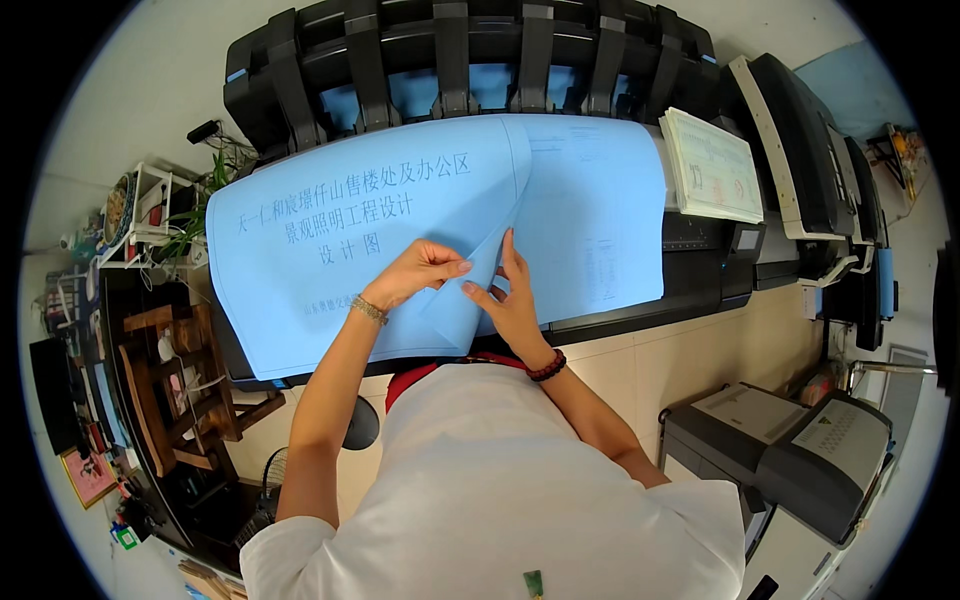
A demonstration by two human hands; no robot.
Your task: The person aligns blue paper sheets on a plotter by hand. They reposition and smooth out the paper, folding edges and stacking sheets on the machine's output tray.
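A large light-blue printed sheet [330,200] lies across the top of a wide black machine in front of me, its right edge curled up and leftward. Beneath it, more blue paper [600,210] with fine drawing lines shows on the right. My left hand [418,272], with a metal bracelet at the wrist, is closed in a pinch at the curled edge of the top sheet. Just right of it, my right hand [515,305], wearing a dark red bead bracelet, has its thumb and fingers apart at the same curl. Its fingers point upward, close to the fold.
The black wide-format printer [470,50] arches behind the paper. A stack of papers [712,165] rests at its right end. At lower right stands a grey machine [780,440]; at left are a wooden chair [180,380] and a white shelf [150,210] with plants.
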